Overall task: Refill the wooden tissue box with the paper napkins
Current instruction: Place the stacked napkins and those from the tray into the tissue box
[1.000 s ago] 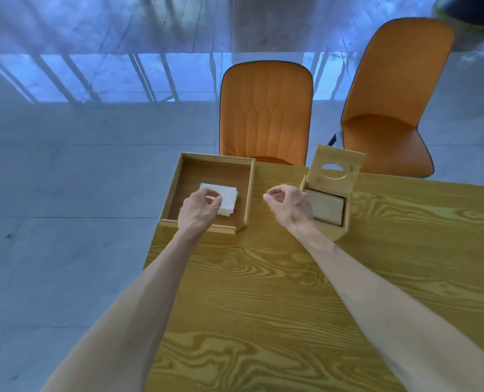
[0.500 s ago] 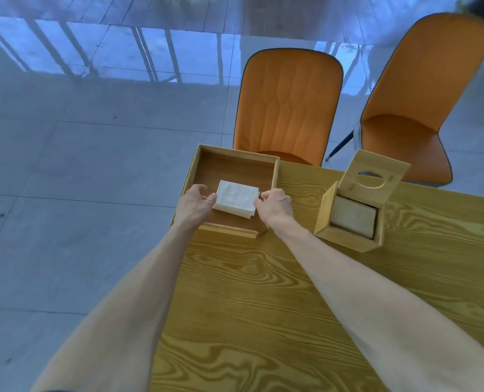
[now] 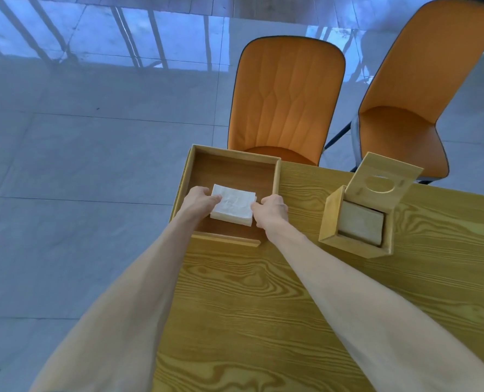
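Note:
A white stack of paper napkins point(image 3: 233, 204) lies in a shallow wooden tray point(image 3: 276, 176) at the table's far left corner. My left hand point(image 3: 197, 200) grips the stack's left edge and my right hand point(image 3: 272, 211) grips its right edge, both inside the tray. To the right stands the wooden tissue box point(image 3: 330, 219), its hinged lid point(image 3: 385, 183) with an oval slot tilted up and back. A pale inner plate shows inside the box.
The yellow wood-grain table point(image 3: 291, 306) ends just left of the tray, with grey tiled floor beyond. Two orange chairs point(image 3: 286, 100) point(image 3: 421, 89) stand behind the table's far edge.
My right hand moved left from the tissue box into the tray. Both hands now close on the napkin stack's two sides. The camera view shifted left and down.

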